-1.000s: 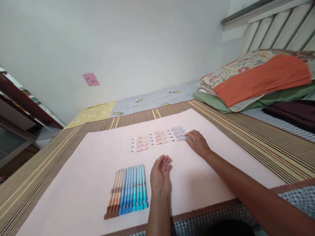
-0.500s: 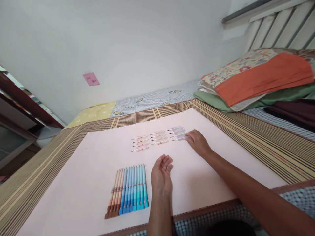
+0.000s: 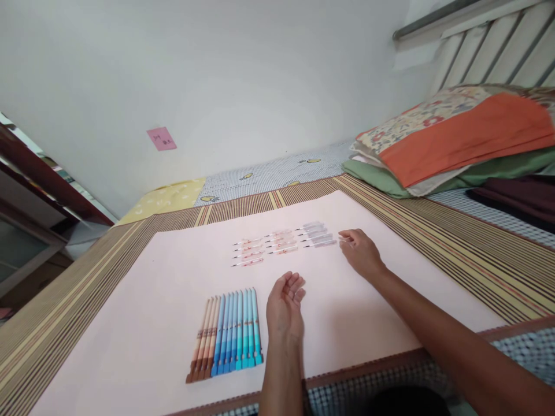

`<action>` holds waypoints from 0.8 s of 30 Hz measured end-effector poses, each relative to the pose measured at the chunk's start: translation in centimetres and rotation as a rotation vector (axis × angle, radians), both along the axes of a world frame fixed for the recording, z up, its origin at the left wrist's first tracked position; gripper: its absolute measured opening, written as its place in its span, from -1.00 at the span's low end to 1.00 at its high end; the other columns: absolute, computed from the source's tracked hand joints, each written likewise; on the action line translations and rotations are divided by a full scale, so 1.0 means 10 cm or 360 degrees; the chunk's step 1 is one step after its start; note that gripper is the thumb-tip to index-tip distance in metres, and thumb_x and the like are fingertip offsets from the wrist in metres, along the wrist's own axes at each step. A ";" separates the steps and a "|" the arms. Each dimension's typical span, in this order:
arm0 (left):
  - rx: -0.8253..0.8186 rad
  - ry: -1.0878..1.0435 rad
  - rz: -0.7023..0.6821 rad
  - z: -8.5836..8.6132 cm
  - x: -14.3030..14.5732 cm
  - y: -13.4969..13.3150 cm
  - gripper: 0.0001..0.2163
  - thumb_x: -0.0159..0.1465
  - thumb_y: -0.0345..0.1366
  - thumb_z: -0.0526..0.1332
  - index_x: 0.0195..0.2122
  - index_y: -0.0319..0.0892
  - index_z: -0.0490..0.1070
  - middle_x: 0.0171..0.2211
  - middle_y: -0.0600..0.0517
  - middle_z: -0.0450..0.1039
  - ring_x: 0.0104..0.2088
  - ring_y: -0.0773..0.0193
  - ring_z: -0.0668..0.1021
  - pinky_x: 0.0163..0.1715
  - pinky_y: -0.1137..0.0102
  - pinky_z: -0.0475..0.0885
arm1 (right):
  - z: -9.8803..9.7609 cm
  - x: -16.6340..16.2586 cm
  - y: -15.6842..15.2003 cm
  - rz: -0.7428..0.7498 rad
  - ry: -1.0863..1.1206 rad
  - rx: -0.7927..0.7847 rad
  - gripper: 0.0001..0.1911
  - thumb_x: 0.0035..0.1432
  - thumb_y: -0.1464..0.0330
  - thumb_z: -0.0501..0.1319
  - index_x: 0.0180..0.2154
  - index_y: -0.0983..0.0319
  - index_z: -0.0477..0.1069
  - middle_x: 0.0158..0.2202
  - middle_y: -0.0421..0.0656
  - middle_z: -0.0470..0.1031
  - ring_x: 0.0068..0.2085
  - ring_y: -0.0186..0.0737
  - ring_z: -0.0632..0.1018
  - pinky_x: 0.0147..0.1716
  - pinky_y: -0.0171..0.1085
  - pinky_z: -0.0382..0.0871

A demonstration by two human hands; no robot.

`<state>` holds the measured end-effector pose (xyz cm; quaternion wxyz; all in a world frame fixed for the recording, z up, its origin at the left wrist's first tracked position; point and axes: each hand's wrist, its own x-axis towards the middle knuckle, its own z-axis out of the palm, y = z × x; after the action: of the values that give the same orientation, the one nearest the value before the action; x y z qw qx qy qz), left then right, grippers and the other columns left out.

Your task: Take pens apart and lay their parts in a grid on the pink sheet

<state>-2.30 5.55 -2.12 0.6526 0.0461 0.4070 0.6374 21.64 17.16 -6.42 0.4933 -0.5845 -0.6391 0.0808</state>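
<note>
My left hand (image 3: 285, 306) rests on its edge on the pale pink sheet (image 3: 151, 300), fingers loosely curled and empty, just right of a row of several brown and blue pen barrels (image 3: 228, 336). My right hand (image 3: 362, 253) lies palm down farther out, fingers together, holding nothing, just right of the clear pen caps (image 3: 316, 234). Rows of thin refills (image 3: 264, 247) lie left of the caps.
The sheet lies on a striped woven mat (image 3: 472, 254) over a bed. Folded bedding and an orange pillow (image 3: 459, 138) are stacked at the back right. A white wall with a pink note (image 3: 161, 138) stands behind. Wooden furniture (image 3: 26, 202) is at the left.
My right hand has drawn back to the right, off the clear caps it was touching. My left hand has stayed in place.
</note>
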 end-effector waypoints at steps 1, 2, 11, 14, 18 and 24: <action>0.0033 0.0032 -0.0011 0.00 0.01 0.00 -0.84 0.19 -0.31 0.36 -0.24 -0.29 0.56 -0.24 -0.14 0.60 -0.26 0.21 0.66 -0.34 0.45 0.49 | 0.06 0.01 -0.09 -0.0018 0.0051 -0.0006 -0.73 0.16 0.30 0.20 -0.11 0.19 0.54 -0.15 -0.06 0.55 -0.23 -0.10 0.55 -0.16 -0.09 0.49; 0.0095 0.0079 -0.0029 0.00 0.02 -0.01 -0.81 0.19 -0.28 0.37 -0.23 -0.29 0.56 -0.23 -0.14 0.60 -0.25 0.21 0.66 -0.35 0.45 0.47 | 0.13 0.01 -0.20 -0.0028 0.0098 -0.0014 -0.72 0.17 0.28 0.20 -0.11 0.19 0.54 -0.14 -0.06 0.56 -0.22 -0.10 0.56 -0.16 -0.10 0.50; 0.0623 0.0528 -0.0422 0.12 0.21 -0.31 -0.71 0.17 -0.09 0.43 -0.39 -0.25 0.51 -0.56 0.07 0.40 -0.58 0.41 0.39 -0.54 0.49 0.17 | 0.25 -0.25 -1.90 0.0251 0.0343 -0.0338 -0.74 0.29 0.06 0.19 -0.19 0.05 0.54 -0.32 -0.13 0.63 -0.31 -0.05 0.61 -0.27 -0.12 0.54; 0.0609 0.0616 -0.0476 0.11 0.21 -0.49 -0.70 0.17 -0.08 0.42 -0.43 -0.24 0.50 -0.59 0.08 0.36 -0.57 0.40 0.35 -0.50 0.47 0.19 | 0.06 -0.42 -2.30 0.0419 0.0257 -0.0330 -0.77 0.32 0.08 0.14 -0.21 0.00 0.51 -0.31 -0.14 0.62 -0.31 -0.04 0.61 -0.29 -0.13 0.52; 0.0570 0.0922 -0.0515 0.23 0.18 -0.70 -0.67 0.15 -0.01 0.40 -0.43 -0.22 0.51 -0.60 0.07 0.37 -0.58 0.35 0.36 -0.54 0.46 0.16 | -0.08 -0.59 -2.56 0.0825 -0.0161 -0.0595 -0.78 0.35 0.27 0.06 -0.31 0.09 0.43 -0.35 -0.16 0.58 -0.32 -0.12 0.58 -0.28 -0.19 0.44; 0.0677 0.1758 -0.0761 0.31 -0.16 -1.38 -0.74 0.33 -0.08 0.24 -0.40 -0.13 0.54 -0.47 -0.04 0.50 -0.40 0.16 0.50 -0.33 0.33 0.35 | -0.21 -0.76 -2.67 0.0810 -0.0679 -0.0866 -0.89 0.16 0.46 0.17 -0.33 0.16 0.44 -0.25 -0.11 0.61 -0.19 -0.07 0.59 -0.20 -0.20 0.33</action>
<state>-3.93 -8.23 0.96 0.4475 0.5860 0.5265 0.4232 14.00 -9.56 -8.56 0.1423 -0.5208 -0.8060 0.2429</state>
